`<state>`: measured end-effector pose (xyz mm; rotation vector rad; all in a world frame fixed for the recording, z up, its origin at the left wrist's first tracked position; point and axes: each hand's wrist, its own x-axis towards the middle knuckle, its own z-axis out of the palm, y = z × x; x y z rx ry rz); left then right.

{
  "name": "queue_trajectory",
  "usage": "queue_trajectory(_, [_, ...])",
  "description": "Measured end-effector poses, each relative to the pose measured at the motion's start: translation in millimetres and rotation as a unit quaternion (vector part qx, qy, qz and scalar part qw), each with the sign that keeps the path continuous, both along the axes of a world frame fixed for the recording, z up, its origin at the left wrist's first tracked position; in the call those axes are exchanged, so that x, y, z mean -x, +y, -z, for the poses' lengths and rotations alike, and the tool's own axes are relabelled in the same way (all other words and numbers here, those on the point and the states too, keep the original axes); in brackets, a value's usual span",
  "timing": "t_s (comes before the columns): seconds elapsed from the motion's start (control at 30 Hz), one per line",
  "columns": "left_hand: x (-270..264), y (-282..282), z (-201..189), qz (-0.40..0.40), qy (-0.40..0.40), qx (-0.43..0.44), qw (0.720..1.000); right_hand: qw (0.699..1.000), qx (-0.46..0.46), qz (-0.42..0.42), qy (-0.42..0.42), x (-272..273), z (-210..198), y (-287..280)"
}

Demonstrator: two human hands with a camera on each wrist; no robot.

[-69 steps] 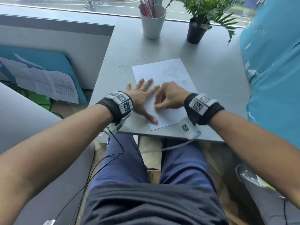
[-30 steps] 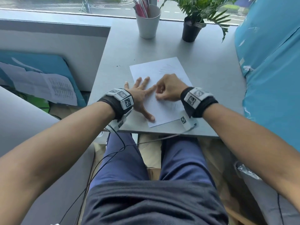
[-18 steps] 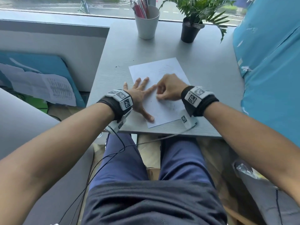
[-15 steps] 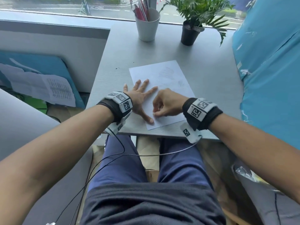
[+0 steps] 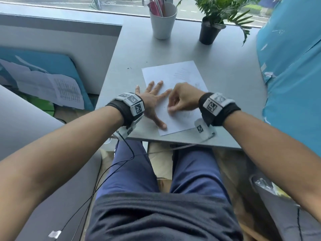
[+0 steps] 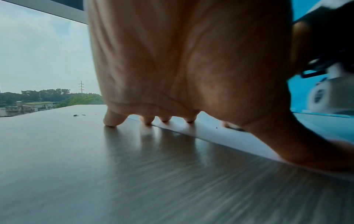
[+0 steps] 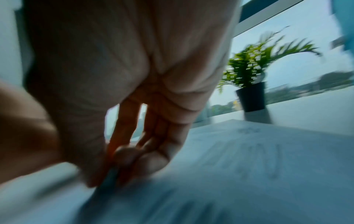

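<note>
Both hands are working on the sheet of paper [image 5: 175, 73] lying at the near edge of the counter [image 5: 229, 70].

The left hand [image 5: 151, 101] is lying flat, grip released and fingers spread: thumb and fingertips are pressing on the sheet's left margin, while the little finger is resting on bare counter just left of the sheet. Just beside it, over the sheet's near half, the right hand [image 5: 184, 100] is clenching its grip, thumb and fingertips pinching a small bluish-grey piece [image 7: 110, 177] down against the sheet; blur is hiding what it is. Faint marks [image 5: 184, 72] are showing on the sheet's far half. Beyond the far edge a white cup [image 5: 163, 23] of pens is standing, and a potted plant [image 5: 210, 30] is sitting past the far right corner.
</note>
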<state>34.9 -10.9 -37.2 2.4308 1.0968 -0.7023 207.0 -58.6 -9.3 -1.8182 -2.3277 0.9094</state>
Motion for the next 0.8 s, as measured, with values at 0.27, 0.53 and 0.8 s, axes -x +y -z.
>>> queue_trajectory(0.27, [-1, 1, 2, -0.009, -0.007, -0.009, 1.000, 0.999, 0.044, 0.010, 0.021, 3, 8, -21])
queue_trajectory(0.53, [-4, 0, -3, -0.010, -0.001, 0.001, 1.000, 0.991, -0.077, 0.104, 0.025, -10, 5, 14])
queue_trajectory(0.8, [-2, 1, -1, -0.006, -0.009, 0.001, 1.000, 1.000, 0.006, 0.013, -0.012, -5, -5, 4])
